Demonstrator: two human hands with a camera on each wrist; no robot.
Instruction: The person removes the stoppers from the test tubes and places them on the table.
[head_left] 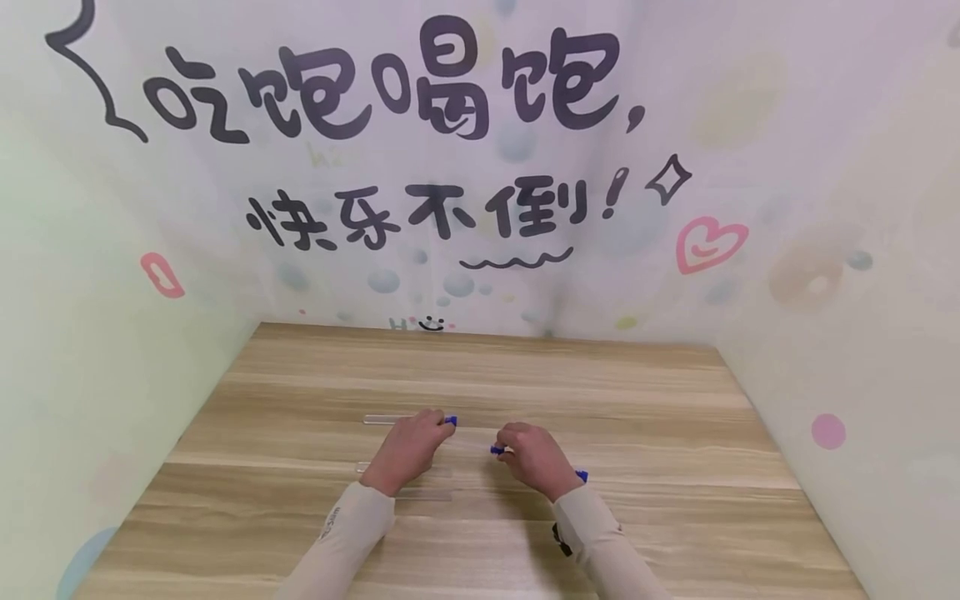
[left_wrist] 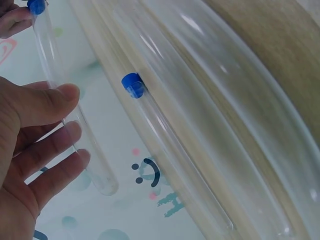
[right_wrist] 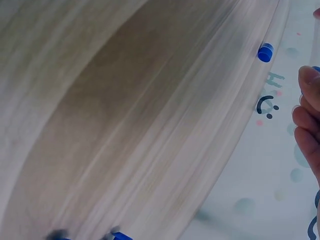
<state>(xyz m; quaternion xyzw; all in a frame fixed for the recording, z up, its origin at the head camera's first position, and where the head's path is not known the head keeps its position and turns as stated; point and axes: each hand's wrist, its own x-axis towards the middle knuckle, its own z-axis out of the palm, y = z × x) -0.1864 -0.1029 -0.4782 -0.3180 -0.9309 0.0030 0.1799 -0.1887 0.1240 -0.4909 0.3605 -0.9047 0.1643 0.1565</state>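
Between thumb and fingers, my left hand holds a clear test tube, tilted above the table. At that tube's top is a blue cap, pinched by the fingers of my right hand; whether it sits fully on cannot be told. Another test tube with its own blue cap lies on the table beyond the left hand. Two uncapped clear tubes lie nearer, partly hidden by the left hand and forearm in the head view. Beside the right wrist shows a loose blue cap, partly covered.
The wood-grain table is enclosed by printed walls at the back and both sides. A second blue piece shows at the bottom edge of the right wrist view. Something small and black shows by the right cuff.
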